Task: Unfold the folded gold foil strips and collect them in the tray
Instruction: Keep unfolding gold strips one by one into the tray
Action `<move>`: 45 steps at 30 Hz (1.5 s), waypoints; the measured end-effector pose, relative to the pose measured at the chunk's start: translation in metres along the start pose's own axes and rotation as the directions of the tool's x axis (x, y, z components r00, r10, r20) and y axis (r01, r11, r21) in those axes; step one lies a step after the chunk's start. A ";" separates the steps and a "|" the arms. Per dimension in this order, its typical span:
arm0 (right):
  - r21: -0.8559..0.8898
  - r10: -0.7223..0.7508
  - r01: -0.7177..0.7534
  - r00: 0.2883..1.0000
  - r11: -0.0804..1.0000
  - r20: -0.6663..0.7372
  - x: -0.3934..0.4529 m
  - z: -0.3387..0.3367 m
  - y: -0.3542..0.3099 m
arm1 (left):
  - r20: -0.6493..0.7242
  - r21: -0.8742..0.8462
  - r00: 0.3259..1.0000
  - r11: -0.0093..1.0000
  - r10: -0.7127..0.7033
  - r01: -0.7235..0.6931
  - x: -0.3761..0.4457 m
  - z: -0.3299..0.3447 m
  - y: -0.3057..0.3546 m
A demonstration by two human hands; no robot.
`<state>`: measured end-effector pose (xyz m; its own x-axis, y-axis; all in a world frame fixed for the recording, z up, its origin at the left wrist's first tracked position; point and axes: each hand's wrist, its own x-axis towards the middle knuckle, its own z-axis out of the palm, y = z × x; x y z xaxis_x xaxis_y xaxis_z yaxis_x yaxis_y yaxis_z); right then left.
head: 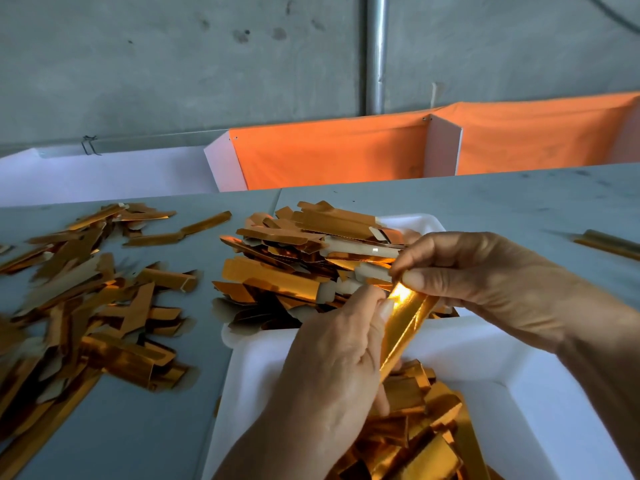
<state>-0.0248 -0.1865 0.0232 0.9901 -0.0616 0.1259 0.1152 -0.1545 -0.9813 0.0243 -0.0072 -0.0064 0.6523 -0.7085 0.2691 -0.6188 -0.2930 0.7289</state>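
Note:
Both hands hold one gold foil strip (405, 323) above the near white tray (540, 403). My left hand (332, 368) grips its lower part, with the thumb on the strip's left edge. My right hand (485, 278) pinches its upper end between thumb and fingers. The strip is partly spread, with a crease down its length. Several gold strips (415, 441) lie piled in the near tray. A second white tray (422, 221) behind it holds a heap of folded gold strips (304, 258).
Many more gold strips (86, 299) lie scattered over the grey table (450, 195) at the left. A single strip (609, 242) lies at the far right. Orange cloth-covered partitions (329, 154) stand behind the table against a concrete wall with a metal pole (375, 53).

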 end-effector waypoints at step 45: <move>-0.064 0.014 -0.015 1.000 0.998 -0.013 -0.002 0.002 -0.003 | -0.270 0.113 0.949 0.984 0.162 -0.136 0.003 -0.003 0.003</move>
<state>-0.0264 -0.1841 0.0254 0.9905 -0.0766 0.1142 0.0953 -0.2166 -0.9716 0.0253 -0.0079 -0.0015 0.6369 -0.5469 0.5434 -0.7473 -0.2648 0.6095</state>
